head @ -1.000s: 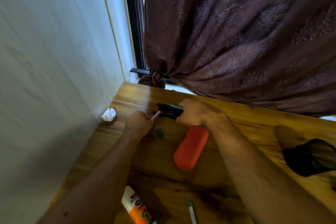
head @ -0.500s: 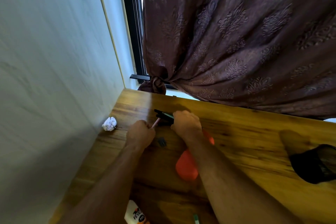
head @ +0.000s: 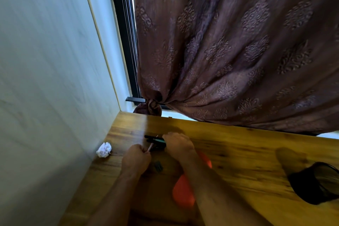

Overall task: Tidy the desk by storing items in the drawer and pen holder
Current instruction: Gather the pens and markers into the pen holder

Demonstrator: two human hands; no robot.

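Observation:
My left hand (head: 136, 158) is closed around a thin pinkish pencil (head: 151, 146) whose tip pokes up and to the right. Just beside it, my right hand (head: 177, 144) grips a bundle of dark pens (head: 154, 140) lying on the wooden desk (head: 238, 152); one has a teal band. A small dark object (head: 158, 165) lies on the desk between my wrists. An orange case (head: 183, 191) lies partly hidden under my right forearm. The black mesh pen holder (head: 315, 183) lies tipped at the right edge.
A crumpled white paper ball (head: 104, 149) sits by the left wall (head: 45, 97). A knotted purple curtain (head: 229, 51) hangs over the desk's far edge, in front of a window frame (head: 126, 42).
The view has tilted up, so the glue tube and the green pen at the near edge have dropped out of sight. Both hands stay together on the pens and pencil.

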